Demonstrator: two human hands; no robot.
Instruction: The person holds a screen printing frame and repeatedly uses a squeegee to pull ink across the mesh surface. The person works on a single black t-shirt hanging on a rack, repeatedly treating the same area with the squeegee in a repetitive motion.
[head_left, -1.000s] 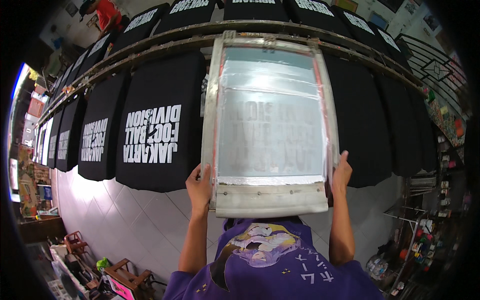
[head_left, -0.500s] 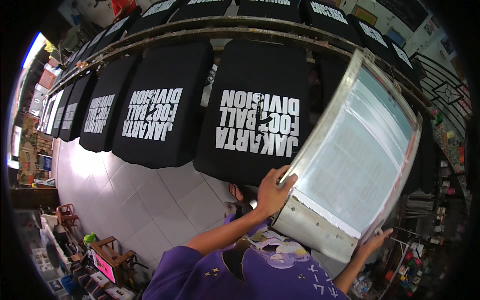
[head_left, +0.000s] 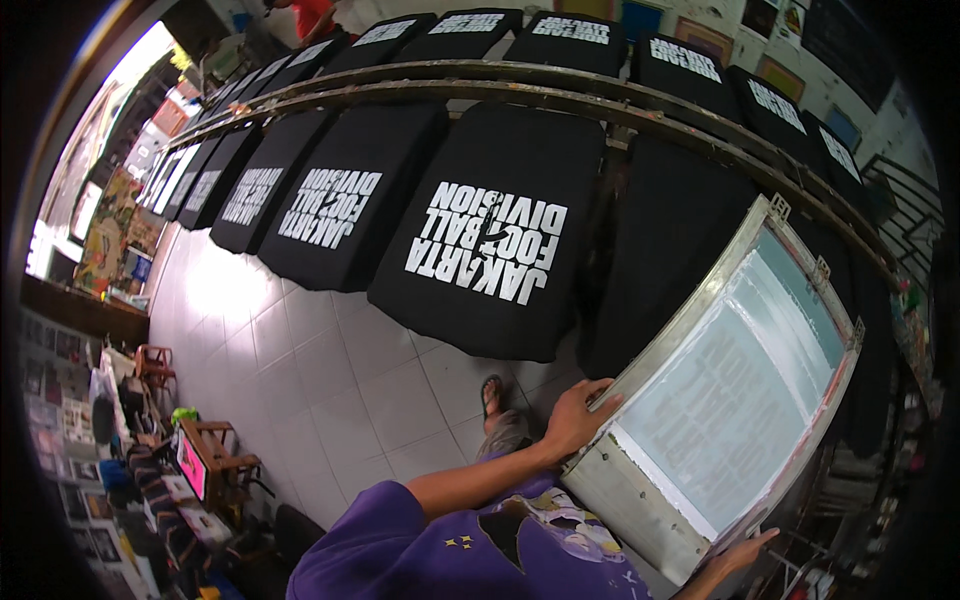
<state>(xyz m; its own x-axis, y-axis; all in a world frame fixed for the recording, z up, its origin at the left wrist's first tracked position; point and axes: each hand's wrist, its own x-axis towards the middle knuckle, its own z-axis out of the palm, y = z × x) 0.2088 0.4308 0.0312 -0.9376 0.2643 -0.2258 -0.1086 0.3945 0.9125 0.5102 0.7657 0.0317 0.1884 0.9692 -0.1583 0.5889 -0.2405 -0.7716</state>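
Note:
My left hand [head_left: 580, 418] is closed on the left rail of a screen printing frame [head_left: 728, 385], near its lower corner. My right hand [head_left: 745, 556] supports the frame at its lower right side, fingers partly hidden beneath it. The frame has a metal border, small hinge-like brackets at its far end, and pale blue-grey mesh with whitish ink smears. It is held tilted, partly over a plain black shirt [head_left: 655, 235]. Left of that lies another black shirt [head_left: 480, 320], stretched flat and bearing white block lettering.
More printed black shirts [head_left: 330, 225] run leftward along the near row. Beyond a long double rail [head_left: 480, 85] is a second row [head_left: 460, 38]. A person in red [head_left: 315, 18] stands far left. Wooden chairs [head_left: 215, 465] stand on the tiled floor [head_left: 330, 400] at lower left.
The frame and both my hands have shifted right and toward me, uncovering the plain black shirt. My view has turned, and one foot now shows farther forward on the tiles.

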